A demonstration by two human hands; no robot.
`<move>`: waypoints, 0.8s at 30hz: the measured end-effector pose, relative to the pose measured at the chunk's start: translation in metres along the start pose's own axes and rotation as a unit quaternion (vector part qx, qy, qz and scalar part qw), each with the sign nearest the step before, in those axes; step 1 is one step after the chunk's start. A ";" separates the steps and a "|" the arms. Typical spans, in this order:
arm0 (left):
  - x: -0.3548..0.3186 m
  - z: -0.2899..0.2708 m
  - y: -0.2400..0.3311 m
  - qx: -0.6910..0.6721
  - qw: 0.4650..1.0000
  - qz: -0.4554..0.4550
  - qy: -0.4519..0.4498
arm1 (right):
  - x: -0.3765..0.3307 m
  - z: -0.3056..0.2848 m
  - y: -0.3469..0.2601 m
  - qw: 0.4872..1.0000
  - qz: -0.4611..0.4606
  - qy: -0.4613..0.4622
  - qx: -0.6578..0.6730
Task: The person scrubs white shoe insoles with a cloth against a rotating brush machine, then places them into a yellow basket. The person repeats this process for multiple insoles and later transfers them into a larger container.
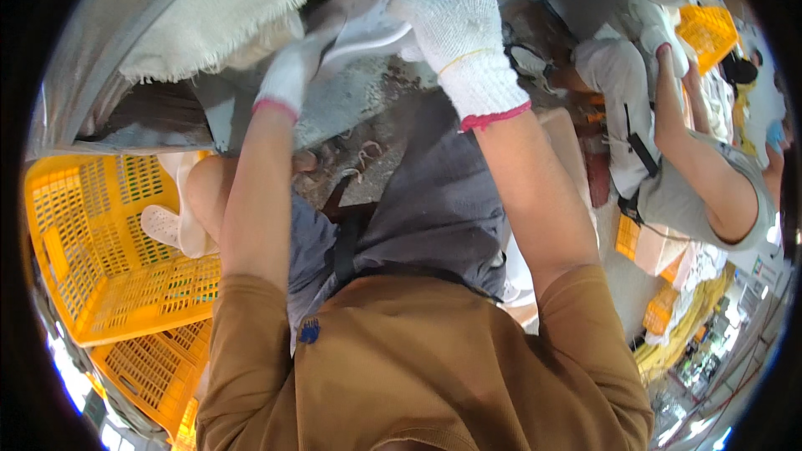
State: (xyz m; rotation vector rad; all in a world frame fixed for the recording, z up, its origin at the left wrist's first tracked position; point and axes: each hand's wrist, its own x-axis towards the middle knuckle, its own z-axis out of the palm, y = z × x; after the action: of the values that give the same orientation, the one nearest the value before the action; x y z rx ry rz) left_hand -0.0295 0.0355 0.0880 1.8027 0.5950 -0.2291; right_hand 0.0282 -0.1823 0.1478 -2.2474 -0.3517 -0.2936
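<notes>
White-gloved left fingers (316,46) and right fingers (420,12) gripping white shoe (368,0), stained grey surface (355,93), yellow crates (150,330)

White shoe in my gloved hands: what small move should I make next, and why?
I'd probably ease the white shoe slightly toward you, away from the frayed cloth: your left hand appears close beside its loose fringe, which might snag. Your right hand grips the shoe's other end, so it could help guide.
</notes>
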 end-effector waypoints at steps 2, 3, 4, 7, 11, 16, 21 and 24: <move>-0.019 -0.021 -0.026 0.083 0.996 0.036 0.018 | 0.018 0.017 0.020 0.991 0.028 -0.133 0.009; -0.035 -0.025 -0.034 -0.005 1.000 0.024 0.001 | 0.027 0.027 0.027 0.984 0.010 -0.172 -0.048; -0.050 -0.013 -0.037 -0.151 0.982 0.106 -0.035 | 0.030 0.028 0.028 0.971 -0.020 -0.203 -0.127; -0.081 0.036 -0.023 -0.110 0.993 -0.026 -0.040 | 0.016 0.008 0.001 0.985 0.000 -0.165 -0.041; -0.051 0.084 0.009 -0.391 0.910 0.107 -0.086 | -0.043 -0.064 -0.077 0.974 -0.008 -0.224 0.044; -0.019 0.071 0.012 -0.414 0.886 0.066 -0.200 | -0.097 -0.065 -0.023 0.856 -0.273 -0.244 -0.366; -0.086 0.040 -0.002 -0.700 0.695 -0.082 -0.142 | -0.143 -0.060 -0.050 0.904 -0.332 -0.230 -0.145; -0.090 0.021 0.003 -0.736 0.666 -0.038 -0.117 | -0.127 -0.021 -0.098 0.913 -0.351 -0.176 -0.111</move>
State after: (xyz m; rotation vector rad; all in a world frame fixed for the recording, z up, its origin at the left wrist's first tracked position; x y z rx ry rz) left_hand -0.1015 -0.0099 0.1237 0.1363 0.4090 0.0203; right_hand -0.1258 -0.1568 0.1885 -2.3130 -1.3901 -0.3042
